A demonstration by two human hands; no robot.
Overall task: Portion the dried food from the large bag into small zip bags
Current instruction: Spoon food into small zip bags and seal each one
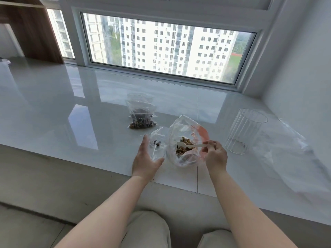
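The large clear bag (pixel 180 127) with a red zip strip stands open on the white sill, dried nuts and fruit (pixel 184 147) in its bottom. My right hand (pixel 215 155) pinches a white plastic spoon (pixel 189 145) whose bowl lies inside the bag over the food. Left of it, my left hand (pixel 146 158) holds a small zip bag (pixel 158 142) open, thumb under its mouth; a few dark pieces lie inside. Two filled small zip bags (pixel 141 116) are stacked farther back on the sill.
A clear ribbed glass cup (pixel 245 131) stands to the right, with clear plastic bags (pixel 293 149) spread beyond it. The glossy white window sill (pixel 71 108) ends in a front edge near my knees. A wooden shelf (pixel 30 29) stands far left.
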